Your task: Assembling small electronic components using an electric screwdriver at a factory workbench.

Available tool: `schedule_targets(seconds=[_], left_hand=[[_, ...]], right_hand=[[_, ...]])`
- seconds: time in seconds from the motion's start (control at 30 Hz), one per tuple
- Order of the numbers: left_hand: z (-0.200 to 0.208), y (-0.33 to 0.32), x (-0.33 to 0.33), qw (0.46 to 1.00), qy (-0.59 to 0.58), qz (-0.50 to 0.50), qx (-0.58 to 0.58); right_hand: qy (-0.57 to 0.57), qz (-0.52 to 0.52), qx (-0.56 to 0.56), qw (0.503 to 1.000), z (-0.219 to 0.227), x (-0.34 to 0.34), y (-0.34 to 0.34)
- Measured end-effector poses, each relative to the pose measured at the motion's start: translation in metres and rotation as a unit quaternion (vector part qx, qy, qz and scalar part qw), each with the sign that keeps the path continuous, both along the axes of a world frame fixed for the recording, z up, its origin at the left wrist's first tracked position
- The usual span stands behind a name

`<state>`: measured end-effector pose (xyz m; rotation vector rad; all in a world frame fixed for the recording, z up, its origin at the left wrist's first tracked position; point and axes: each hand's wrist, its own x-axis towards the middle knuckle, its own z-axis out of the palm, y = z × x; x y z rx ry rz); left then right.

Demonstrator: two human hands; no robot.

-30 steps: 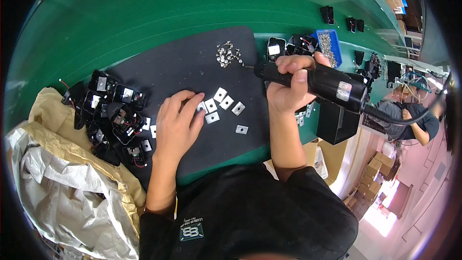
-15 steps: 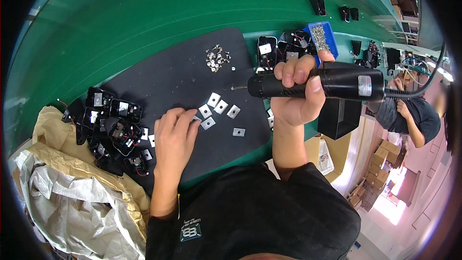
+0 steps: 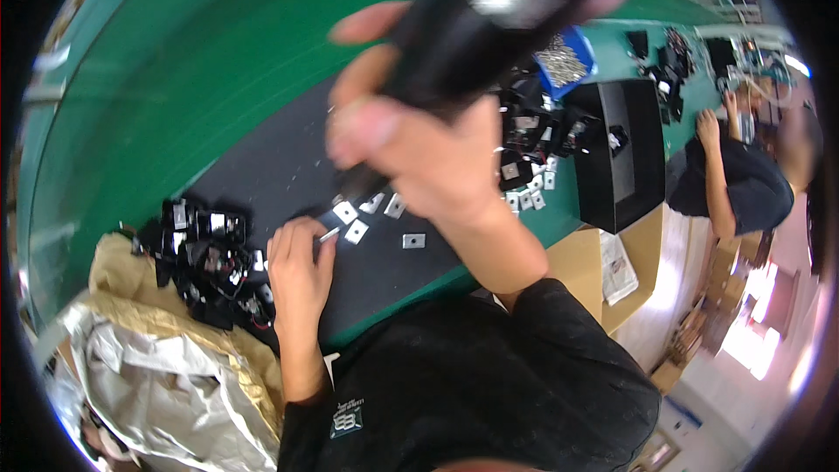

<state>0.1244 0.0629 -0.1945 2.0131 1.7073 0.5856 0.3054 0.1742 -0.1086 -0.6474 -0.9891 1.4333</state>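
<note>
My right hand point(image 3: 446, 153) is wrapped round a black electric screwdriver point(image 3: 463, 44), raised over the mat and blurred by motion. Its tip points down toward the small square metal plates. My left hand point(image 3: 299, 267) pinches one metal plate point(image 3: 329, 234) on edge between thumb and fingers. Just right of it, several loose plates point(image 3: 356, 232) with centre holes lie on the black mat point(image 3: 367, 288), and another plate point(image 3: 413, 241) lies apart from them. The right hand and screwdriver cover the far part of the mat.
Black housings with wires point(image 3: 214, 253) are heaped left of my left hand, beside a lined sack point(image 3: 157, 367). To the right are more housings point(image 3: 529, 114), a blue screw bin point(image 3: 577, 83), a black box point(image 3: 603, 188) and a carton point(image 3: 568, 262). A co-worker point(image 3: 743, 179) works at far right.
The screwdriver has swung from level to slanting, its tip now down over the plates, and come nearer the camera. My left hand has lifted a plate slightly. The view has shifted somewhat.
</note>
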Motion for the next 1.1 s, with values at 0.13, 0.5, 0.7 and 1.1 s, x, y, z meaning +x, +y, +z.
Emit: schedule_targets(seconds=[0.13, 0.5, 0.7, 1.1], left_hand=[[0.003, 0.004, 0.001, 0.983, -0.066, 0.096, -0.143], [0.028, 0.218, 0.114, 0.962, -0.249, -0.081, -0.075], [0.025, 0.332, 0.236, 0.972, -0.195, -0.125, -0.044], [-0.019, 0.343, 0.310, 0.977, -0.031, -0.174, 0.115]], right_hand=[[0.079, 0.097, -0.095, 0.988, 0.011, -0.003, -0.007], [0.008, 0.133, 0.101, 0.986, 0.035, 0.047, -0.021], [0.068, 0.121, 0.151, 0.979, 0.034, 0.075, -0.028], [0.085, 0.141, 0.105, 0.981, 0.030, 0.110, -0.014]])
